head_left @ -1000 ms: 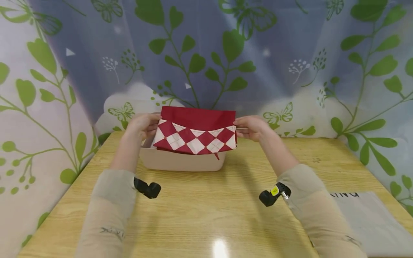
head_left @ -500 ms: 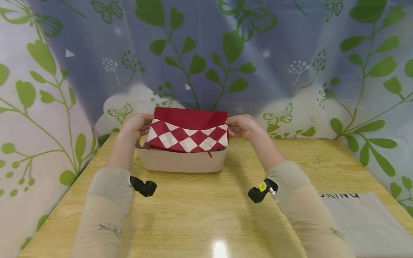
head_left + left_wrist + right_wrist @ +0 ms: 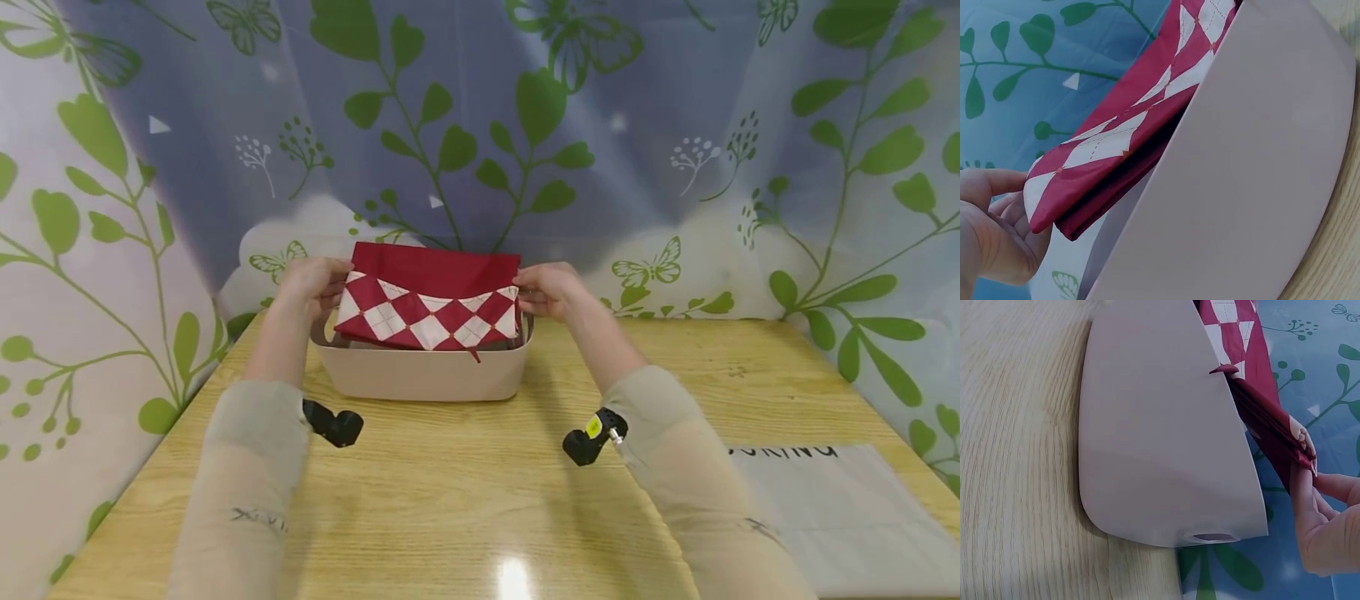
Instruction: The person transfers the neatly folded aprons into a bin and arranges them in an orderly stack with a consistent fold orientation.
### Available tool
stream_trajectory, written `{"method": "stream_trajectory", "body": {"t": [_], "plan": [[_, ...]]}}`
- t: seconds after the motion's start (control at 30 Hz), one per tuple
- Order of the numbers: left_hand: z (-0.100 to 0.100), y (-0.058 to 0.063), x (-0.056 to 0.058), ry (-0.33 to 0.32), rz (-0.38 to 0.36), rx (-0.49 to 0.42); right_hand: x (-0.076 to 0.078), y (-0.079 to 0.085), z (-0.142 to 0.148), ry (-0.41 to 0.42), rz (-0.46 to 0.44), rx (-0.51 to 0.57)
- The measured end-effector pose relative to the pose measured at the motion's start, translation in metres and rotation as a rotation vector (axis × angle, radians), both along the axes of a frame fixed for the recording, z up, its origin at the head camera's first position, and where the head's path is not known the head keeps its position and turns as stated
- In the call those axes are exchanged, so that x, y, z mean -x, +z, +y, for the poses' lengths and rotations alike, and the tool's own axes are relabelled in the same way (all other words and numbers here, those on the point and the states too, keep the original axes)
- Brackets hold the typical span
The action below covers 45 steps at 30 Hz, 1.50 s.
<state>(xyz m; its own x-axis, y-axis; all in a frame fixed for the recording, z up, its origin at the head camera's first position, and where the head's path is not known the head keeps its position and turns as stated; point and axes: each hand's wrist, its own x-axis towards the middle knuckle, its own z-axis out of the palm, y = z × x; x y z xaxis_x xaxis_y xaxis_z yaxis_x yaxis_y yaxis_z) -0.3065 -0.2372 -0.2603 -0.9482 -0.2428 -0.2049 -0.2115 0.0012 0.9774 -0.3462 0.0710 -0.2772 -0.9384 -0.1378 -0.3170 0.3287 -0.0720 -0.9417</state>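
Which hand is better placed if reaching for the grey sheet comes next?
Probably the right hand: the grey sheet lies on that side of the table, beside the right sleeve, while the left hand is farther off. Both pinch the cloth, so the right would need to let go first.

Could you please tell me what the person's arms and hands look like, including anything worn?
The left hand and right hand are bare. Both beige sleeves bear small dark markings. A black device sits at the end of each; the right one also shows a yellow label and a silvery fitting.
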Motion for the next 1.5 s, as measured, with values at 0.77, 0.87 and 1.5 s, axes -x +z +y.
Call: {"method": "stream_trajectory", "body": {"t": [0.77,0.87,1.5], "plan": [[-0.002,-0.014,0.001,0.077,0.035,0.156,-0.004,-0.004,-0.004,0.003,0.077,-0.156],[-0.002,-0.014,-0.001,0.072,0.066,0.225,-0.005,-0.003,-0.004,-0.004,0.111,-0.188],[0.017,-0.02,-0.005,-0.081,0.235,0.832,-0.011,-0.019,0.021,0.039,0.525,-0.748]]}}
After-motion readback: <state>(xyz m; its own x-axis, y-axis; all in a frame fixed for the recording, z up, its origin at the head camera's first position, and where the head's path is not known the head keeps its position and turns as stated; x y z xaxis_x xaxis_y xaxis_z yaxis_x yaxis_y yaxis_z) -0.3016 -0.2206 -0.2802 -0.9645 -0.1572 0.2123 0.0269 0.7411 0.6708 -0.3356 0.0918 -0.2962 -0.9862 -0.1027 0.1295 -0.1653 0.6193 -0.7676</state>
